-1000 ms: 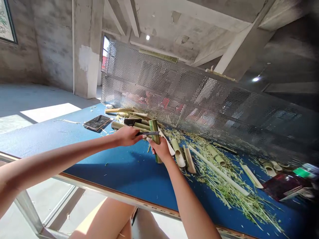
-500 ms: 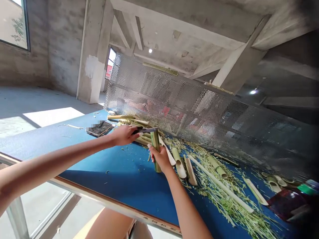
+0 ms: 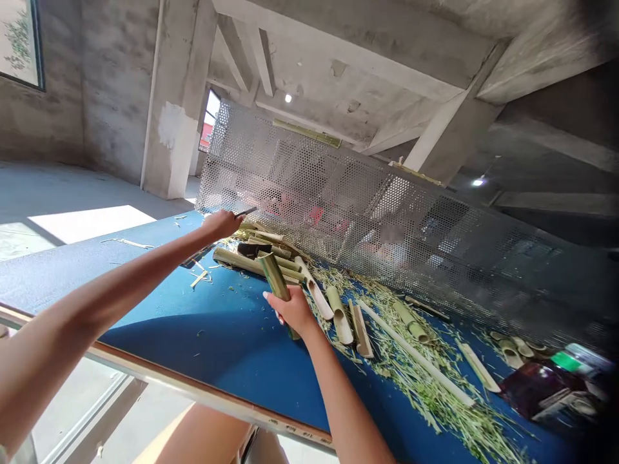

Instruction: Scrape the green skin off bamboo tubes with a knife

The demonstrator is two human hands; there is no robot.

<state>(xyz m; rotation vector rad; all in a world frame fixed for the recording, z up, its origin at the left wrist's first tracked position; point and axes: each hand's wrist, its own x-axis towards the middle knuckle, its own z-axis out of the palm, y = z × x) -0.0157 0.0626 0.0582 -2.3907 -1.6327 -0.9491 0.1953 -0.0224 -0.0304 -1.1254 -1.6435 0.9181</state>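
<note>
Head view: a broad blue-topped desk lies before a grey perforated metal screen; above the desk's middle, the right hand has its grip round a tilted green bamboo length; farther left, the left hand's grip is closed on a slim dark blade.

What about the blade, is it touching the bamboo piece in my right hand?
No, the left hand holds the blade apart from that bamboo piece.
</note>
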